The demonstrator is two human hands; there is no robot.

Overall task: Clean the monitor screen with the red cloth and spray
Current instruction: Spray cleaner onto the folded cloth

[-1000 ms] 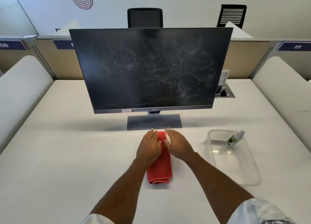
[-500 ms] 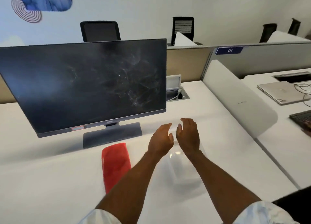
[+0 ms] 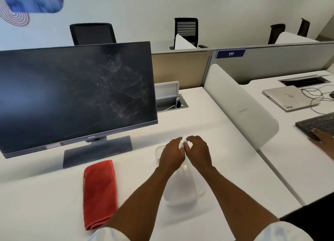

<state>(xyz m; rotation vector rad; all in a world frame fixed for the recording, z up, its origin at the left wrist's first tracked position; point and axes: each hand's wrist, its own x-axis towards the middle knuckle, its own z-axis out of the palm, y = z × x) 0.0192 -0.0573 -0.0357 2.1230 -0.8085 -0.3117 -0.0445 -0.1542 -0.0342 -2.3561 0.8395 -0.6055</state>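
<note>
The black monitor [image 3: 72,99] stands at the left on its grey base, and its screen is smeared with white streaks. A folded red cloth [image 3: 99,192] lies on the white desk in front of the base. To its right is a clear plastic tray [image 3: 182,199]. My left hand [image 3: 171,155] and my right hand [image 3: 198,154] meet over the tray's far end. The right fingers curl around the white top of the spray bottle [image 3: 186,142]. The rest of the bottle is hidden under my hands, and so is the left hand's grip.
An open cable box [image 3: 169,99] sits behind the monitor's right edge. A white divider [image 3: 240,106] bounds the desk on the right. Beyond it are a shut laptop [image 3: 289,97], cables, a keyboard [image 3: 318,123] and another person's hand [image 3: 323,137].
My hands left the red cloth, moved right to the tray and closed in around the spray bottle's top. The view swung right, so the monitor now sits at the left.
</note>
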